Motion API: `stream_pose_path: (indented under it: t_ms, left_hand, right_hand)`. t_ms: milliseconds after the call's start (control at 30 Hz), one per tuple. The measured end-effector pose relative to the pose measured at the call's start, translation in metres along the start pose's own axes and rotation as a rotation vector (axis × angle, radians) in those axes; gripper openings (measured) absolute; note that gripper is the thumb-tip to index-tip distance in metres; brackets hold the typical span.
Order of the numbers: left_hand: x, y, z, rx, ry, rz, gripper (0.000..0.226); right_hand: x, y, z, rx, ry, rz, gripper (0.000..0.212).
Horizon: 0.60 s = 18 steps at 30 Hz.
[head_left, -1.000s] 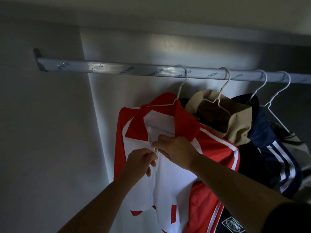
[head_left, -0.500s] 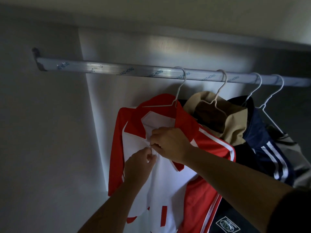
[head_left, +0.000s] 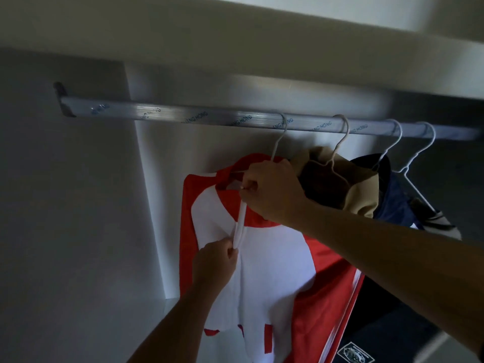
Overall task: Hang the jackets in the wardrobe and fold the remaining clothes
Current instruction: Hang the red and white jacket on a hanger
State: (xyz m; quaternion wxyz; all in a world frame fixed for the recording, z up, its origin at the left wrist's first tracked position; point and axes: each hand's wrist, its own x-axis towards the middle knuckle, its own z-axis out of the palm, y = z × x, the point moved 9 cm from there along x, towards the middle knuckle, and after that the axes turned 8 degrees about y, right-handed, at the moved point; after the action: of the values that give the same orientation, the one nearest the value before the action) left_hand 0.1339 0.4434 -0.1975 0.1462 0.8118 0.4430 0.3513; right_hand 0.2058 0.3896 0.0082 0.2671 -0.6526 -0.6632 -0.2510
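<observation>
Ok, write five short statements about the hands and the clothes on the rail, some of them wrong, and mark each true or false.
1. The red and white jacket hangs from the rail on a white hanger. True.
2. The left hand rests on the rail. False: it pinches the jacket's front seam, below the right hand.
3. The right hand is up at the jacket's collar. True.
4. This jacket is the rightmost garment. False: it is leftmost; a beige garment and a navy jacket hang to its right.
5. Only two hanger hooks sit on the rail. False: four do.
</observation>
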Motion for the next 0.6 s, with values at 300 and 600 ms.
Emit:
stream_pose_path:
  t_ms: [300,600]
  left_hand:
    - [0.007,-0.005,-0.003,-0.013,-0.125,-0.101,0.013]
    - [0.065,0.075,-0.053,-0.61,-0.064,-0.119,0.041]
  right_hand:
    - [-0.03,0.05,-0.013,0.08,-0.025,0.183,0.044]
    - [-0.099,0.109,0.007,0.048,-0.355,0.46,0.026]
